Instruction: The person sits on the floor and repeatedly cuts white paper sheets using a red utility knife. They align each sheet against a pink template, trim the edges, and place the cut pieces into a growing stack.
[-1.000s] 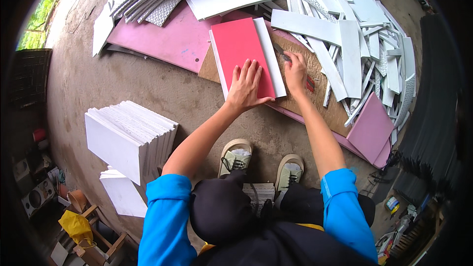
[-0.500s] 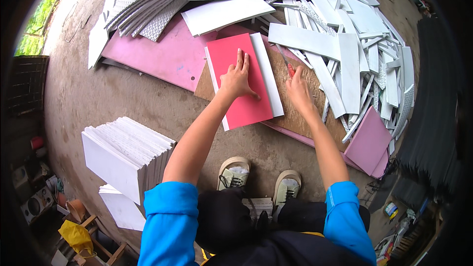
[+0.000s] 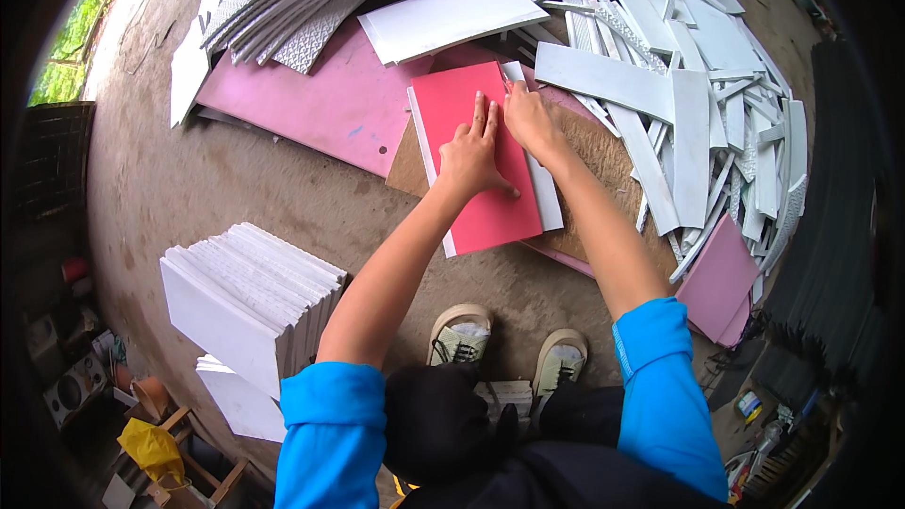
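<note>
A red rectangular board [image 3: 449,94] lies over a white sheet [image 3: 549,205], whose strips show along both long sides. My left hand [image 3: 471,160] presses flat on the red board with its fingers stretched and thumb out to the side. At the board's upper right edge, my right hand [image 3: 532,121] is closed around a red-handled knife [image 3: 509,85]; its blade is mostly hidden. Under the sheet is a worn brown wooden board [image 3: 603,170], resting on pink panels [image 3: 311,104].
White offcuts and strips [image 3: 693,132] are heaped at the right. Textured white panels [image 3: 311,14] fan out at the far left. A stack of white sheets [image 3: 250,297] stands at the near left. My shoes [image 3: 462,335] are close below the work.
My right hand has moved left and up with the knife, from over the brown board to the red board's upper right edge. My left hand stays pressed on the red board.
</note>
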Available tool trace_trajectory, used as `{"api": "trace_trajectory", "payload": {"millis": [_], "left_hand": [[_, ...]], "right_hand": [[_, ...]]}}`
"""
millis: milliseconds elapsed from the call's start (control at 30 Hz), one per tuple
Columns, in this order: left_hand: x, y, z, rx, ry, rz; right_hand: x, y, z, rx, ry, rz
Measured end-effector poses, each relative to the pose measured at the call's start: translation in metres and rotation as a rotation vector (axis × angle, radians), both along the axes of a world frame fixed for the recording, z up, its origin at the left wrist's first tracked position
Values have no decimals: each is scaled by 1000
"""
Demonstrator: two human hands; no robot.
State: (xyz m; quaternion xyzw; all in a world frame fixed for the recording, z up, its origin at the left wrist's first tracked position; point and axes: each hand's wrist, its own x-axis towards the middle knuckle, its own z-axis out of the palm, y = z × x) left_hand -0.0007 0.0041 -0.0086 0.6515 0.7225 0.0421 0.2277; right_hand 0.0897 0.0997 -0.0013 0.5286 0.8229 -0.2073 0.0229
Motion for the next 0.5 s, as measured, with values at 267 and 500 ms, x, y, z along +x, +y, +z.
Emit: {"api": "trace_trajectory", "payload": {"millis": [267,500], "left_hand": [[1,3,5,-60,6,-20],[4,6,3,-154,71,14]], "right_hand": [[-7,13,44,-550,-187,-81],[67,-88,46,-348,-175,-66]]}}
